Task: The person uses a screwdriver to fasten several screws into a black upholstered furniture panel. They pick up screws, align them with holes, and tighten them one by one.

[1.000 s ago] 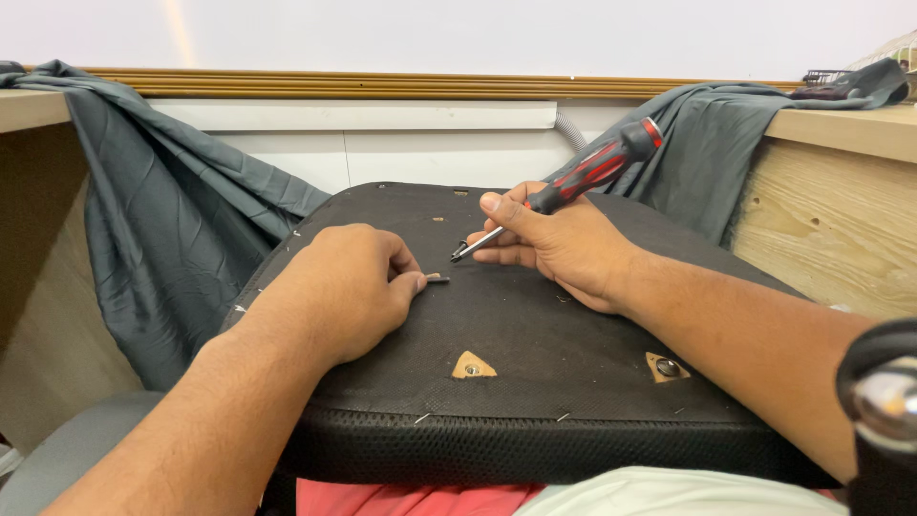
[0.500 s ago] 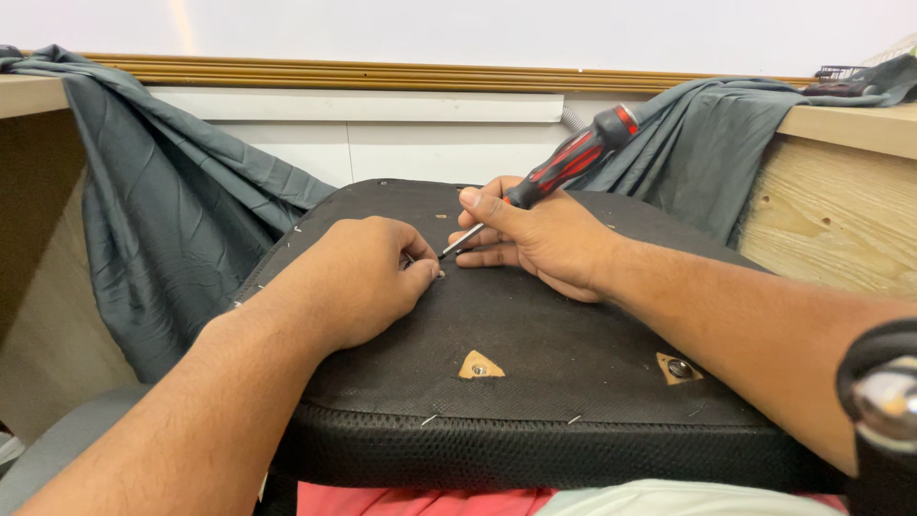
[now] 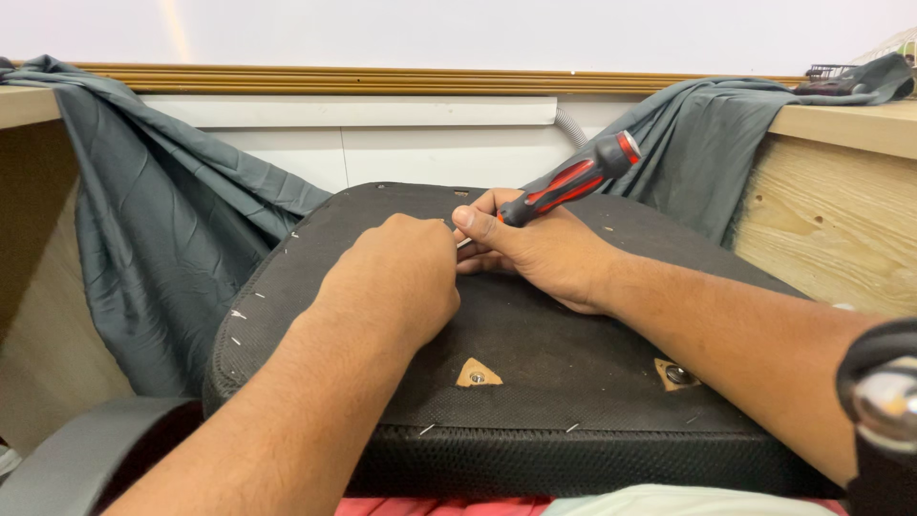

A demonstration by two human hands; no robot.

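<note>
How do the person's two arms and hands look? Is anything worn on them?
Both forearms are bare, with no sleeves in view. The left hand and the right hand have no gloves, and no rings or watch show. The nails are short.

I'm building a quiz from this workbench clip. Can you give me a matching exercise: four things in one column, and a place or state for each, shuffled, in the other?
Things:
1. screwdriver
2. left hand
3. grey cloth
4. triangular cut-out

Places or states:
A. draped over the wooden ledges
B. near the front edge of the black seat pad, showing a metal fastener
C. gripped in the right hand
D. fist pressed on the pad's top

Pairs: 1-C, 2-D, 3-A, 4-B
</note>
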